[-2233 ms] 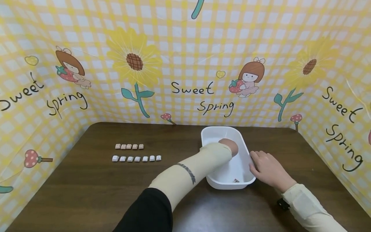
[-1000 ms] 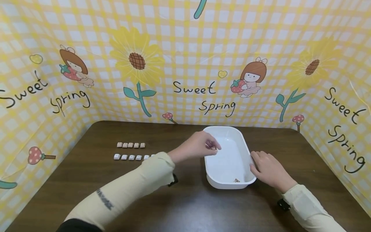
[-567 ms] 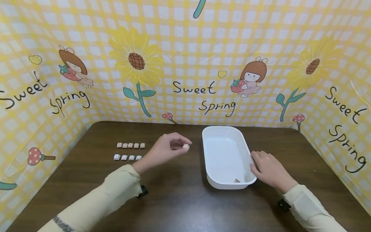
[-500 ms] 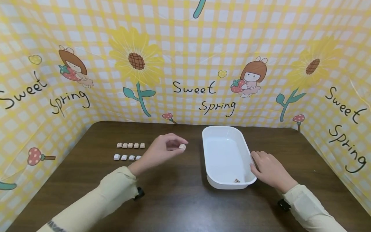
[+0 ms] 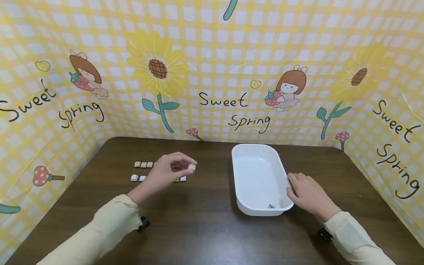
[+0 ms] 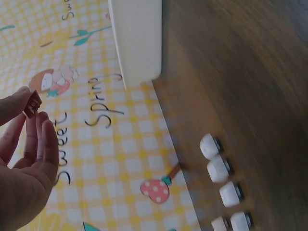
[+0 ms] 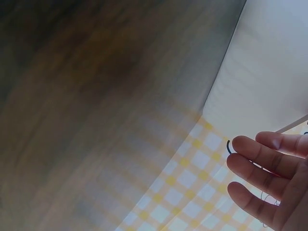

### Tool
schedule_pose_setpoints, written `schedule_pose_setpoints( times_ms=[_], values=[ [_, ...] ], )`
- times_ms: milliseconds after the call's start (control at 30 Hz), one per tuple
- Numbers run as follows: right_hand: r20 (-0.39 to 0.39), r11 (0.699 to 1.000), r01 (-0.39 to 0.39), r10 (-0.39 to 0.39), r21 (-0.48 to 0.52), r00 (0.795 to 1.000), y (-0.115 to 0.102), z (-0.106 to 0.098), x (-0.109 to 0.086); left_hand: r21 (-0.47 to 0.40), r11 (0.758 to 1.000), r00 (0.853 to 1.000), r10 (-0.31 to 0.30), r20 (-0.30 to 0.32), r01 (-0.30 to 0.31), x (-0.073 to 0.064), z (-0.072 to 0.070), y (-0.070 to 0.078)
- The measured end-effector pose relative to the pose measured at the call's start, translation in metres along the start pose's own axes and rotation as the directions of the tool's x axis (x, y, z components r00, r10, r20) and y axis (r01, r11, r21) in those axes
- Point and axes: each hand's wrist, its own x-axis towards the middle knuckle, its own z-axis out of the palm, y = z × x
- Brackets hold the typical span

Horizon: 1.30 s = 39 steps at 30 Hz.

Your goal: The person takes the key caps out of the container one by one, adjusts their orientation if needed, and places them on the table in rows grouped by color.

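Note:
My left hand pinches a small beige keycap between thumb and fingertips, raised over the table near two rows of keycaps. In the left wrist view, the brownish face of this keycap shows. Beige keycaps form the back row and white keycaps the front row; my left hand and wrist cover part of both. On the right, my right hand touches the right side of a white plastic tub, its fingers loosely extended. A patterned brownish keycap lies in the tub's near corner.
The dark wooden table carries everything. A yellow checked cloth with printed flowers and lettering encloses its back and sides. The tub's raised wall stands beyond my left hand in the left wrist view.
My left hand has come out of the tub with the keycap and moved left across the table to the rows. My right hand and the tub have stayed put.

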Motion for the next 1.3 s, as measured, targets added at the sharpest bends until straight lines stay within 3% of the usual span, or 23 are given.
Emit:
schedule_pose_setpoints(
  times_ms=[200, 333, 500, 633, 833, 967, 1167, 1300],
  values=[
    [0.013, 1.000, -0.010, 0.010, -0.003, 1.000, 0.000, 0.000, 0.000, 0.029, 0.997, 0.997, -0.064, -0.032, 0.065, -0.001, -0.022, -0.013],
    [0.019, 1.000, -0.015, 0.015, -0.007, 1.000, 0.000, -0.001, 0.000, 0.086, 0.986, 0.985, -0.130, -0.117, 0.140, 0.000, -0.048, -0.027],
    [0.031, 1.000, -0.022, 0.022, -0.005, 0.999, 0.001, -0.001, 0.000, 0.242, 0.952, 0.968, -0.134, -0.214, 0.186, -0.002, -0.081, -0.055],
    [0.033, 1.000, -0.022, 0.022, -0.002, 0.999, 0.002, 0.001, 0.000, 0.313, 0.928, 0.968, -0.142, -0.209, 0.204, -0.004, -0.092, -0.076],
    [0.030, 1.000, -0.024, 0.024, 0.002, 0.999, 0.003, 0.002, 0.000, 0.330, 0.914, 0.971, -0.218, -0.096, 0.238, 0.009, -0.087, -0.095],
    [0.034, 1.000, -0.029, 0.029, 0.003, 0.999, 0.003, 0.001, 0.000, 0.325, 0.914, 0.967, -0.253, -0.011, 0.243, 0.028, -0.075, -0.100],
    [0.033, 1.000, -0.027, 0.027, 0.003, 0.999, 0.003, 0.001, 0.000, 0.353, 0.907, 0.963, -0.263, 0.052, 0.229, 0.052, -0.054, -0.103],
    [0.028, 1.000, -0.020, 0.020, 0.006, 0.999, 0.003, 0.001, 0.000, 0.444, 0.873, 0.961, -0.263, 0.081, 0.201, 0.062, -0.045, -0.111]
  ],
)
